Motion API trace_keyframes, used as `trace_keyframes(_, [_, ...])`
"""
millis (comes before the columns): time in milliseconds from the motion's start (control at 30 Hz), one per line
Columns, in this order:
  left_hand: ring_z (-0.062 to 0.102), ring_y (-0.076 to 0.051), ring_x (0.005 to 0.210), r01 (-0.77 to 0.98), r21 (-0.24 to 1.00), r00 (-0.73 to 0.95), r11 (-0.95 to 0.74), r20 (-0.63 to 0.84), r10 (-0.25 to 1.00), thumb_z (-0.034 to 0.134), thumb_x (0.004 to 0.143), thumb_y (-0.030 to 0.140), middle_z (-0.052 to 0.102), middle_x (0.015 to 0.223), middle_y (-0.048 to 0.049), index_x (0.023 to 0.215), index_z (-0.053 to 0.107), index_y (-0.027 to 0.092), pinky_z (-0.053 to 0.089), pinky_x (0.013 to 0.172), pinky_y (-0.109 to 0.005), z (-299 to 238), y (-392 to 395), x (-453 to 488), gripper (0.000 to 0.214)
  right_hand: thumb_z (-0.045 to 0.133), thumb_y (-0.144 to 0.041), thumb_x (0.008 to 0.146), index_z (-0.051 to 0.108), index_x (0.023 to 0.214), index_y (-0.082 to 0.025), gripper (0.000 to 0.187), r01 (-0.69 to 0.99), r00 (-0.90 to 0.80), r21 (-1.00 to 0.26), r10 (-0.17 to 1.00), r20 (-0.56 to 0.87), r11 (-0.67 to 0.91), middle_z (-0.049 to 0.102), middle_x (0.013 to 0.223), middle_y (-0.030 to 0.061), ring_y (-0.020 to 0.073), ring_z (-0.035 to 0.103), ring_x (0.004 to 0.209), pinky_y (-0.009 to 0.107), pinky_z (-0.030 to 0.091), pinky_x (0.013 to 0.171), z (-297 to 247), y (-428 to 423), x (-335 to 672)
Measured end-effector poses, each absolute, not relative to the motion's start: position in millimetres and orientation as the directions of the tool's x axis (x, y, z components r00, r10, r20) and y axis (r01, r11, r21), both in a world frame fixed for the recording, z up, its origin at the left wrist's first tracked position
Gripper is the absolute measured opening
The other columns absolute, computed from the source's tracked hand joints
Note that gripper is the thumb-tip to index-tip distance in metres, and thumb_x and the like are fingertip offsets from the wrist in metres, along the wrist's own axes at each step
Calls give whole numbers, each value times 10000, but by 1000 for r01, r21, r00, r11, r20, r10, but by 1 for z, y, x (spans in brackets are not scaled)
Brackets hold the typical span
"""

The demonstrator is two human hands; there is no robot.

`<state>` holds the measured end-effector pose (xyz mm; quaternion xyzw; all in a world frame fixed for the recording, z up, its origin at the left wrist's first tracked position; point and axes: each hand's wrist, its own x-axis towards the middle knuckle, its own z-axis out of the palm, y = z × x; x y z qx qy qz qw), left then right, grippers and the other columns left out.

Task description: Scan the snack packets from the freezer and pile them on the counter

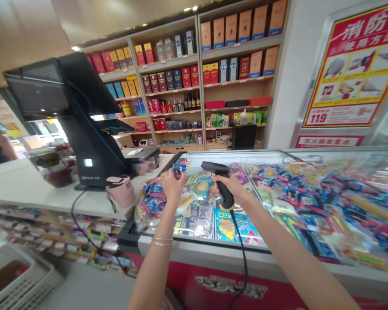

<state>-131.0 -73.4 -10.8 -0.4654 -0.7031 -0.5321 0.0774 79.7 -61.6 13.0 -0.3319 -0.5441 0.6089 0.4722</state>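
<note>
My left hand (173,183) pinches a small blue snack packet (179,169) over the left part of a glass-topped freezer (210,155). The packet's print is too small to read. In my right hand (233,186) is a black barcode scanner (224,189), gripped by its handle, with its head pointing left toward the packet. A black cord (242,254) hangs from the scanner's base down the freezer's front. Beneath my left hand, to its left, a pile of blue and pink packets (153,196) lies on the glass.
A white counter (16,181) on the left bears a black checkout terminal (93,142), a pink pouch (121,191) and stacked jars (51,165). More packets (310,206) spread to the right. Boxed goods fill the back shelves (198,86). A plastic basket (19,275) stands at lower left.
</note>
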Motion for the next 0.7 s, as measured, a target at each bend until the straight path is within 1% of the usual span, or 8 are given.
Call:
trace_keyframes(100, [487,-352,1184,860,482,-489,166,688,536,588,767,307,573,1196,-191,1235,565,136,276,1074,-520,-34,-76,-139,499,650,-218,682,563,637,-159,115,-176,-334,-984,942,29,-32,548,444,-12,108,493,351,217,414,351,-17,-52,58])
trace_keyframes(167, [416,-380,1261,886,421,-456,195,713,532,572,762,232,547,1248,-214,1275,551,127,197,1107,-558,-49,-74,-145,524,642,-206,692,570,640,-159,100,-184,-339,-979,940,-18,-85,551,448,-13,104,488,348,215,416,350,-32,-48,53])
trace_keyframes(233, [360,-385,1312,886,427,-453,178,720,526,529,782,185,527,1298,-207,1272,570,162,140,1119,-585,-62,-73,-152,492,643,-197,701,575,640,-161,98,-219,-345,-965,936,-65,-148,551,451,-13,100,485,351,210,422,353,-42,-45,52])
trace_keyframes(300, [331,-375,1342,875,462,-463,144,715,524,487,809,171,530,1323,-177,1213,623,213,96,1125,-601,-70,-72,-158,428,647,-191,709,573,623,-161,118,-247,-352,-944,928,-121,-217,550,455,-8,96,484,354,201,425,353,-49,-43,53])
trace_keyframes(367, [327,-367,1348,864,488,-474,125,702,531,485,817,182,551,1313,-155,1133,671,234,79,1131,-603,-74,-73,-162,371,648,-189,721,563,599,-160,151,-258,-354,-925,918,-177,-278,544,452,-4,93,482,352,194,425,349,-54,-41,55])
trace_keyframes(433, [335,-368,1343,860,493,-481,132,698,530,508,809,203,568,1299,-146,1073,697,230,81,1135,-599,-74,-74,-162,326,634,-186,741,556,581,-158,180,-257,-343,-913,913,-222,-318,539,446,-2,91,477,345,191,421,343,-57,-40,55])
trace_keyframes(567, [366,-364,1325,875,458,-470,159,720,510,504,823,227,577,1288,-151,1013,717,210,98,1143,-582,-70,-77,-158,286,613,-169,766,571,590,-148,182,-253,-326,-903,910,-258,-347,552,454,4,90,489,351,187,427,350,-60,-40,54])
trace_keyframes(700, [352,-356,1337,871,473,-469,129,728,500,524,817,234,581,1295,-129,1018,711,235,78,1143,-596,-66,-78,-156,274,617,-163,767,577,602,-151,170,-258,-322,-906,914,-245,-334,556,448,3,94,489,353,195,437,356,-61,-40,55])
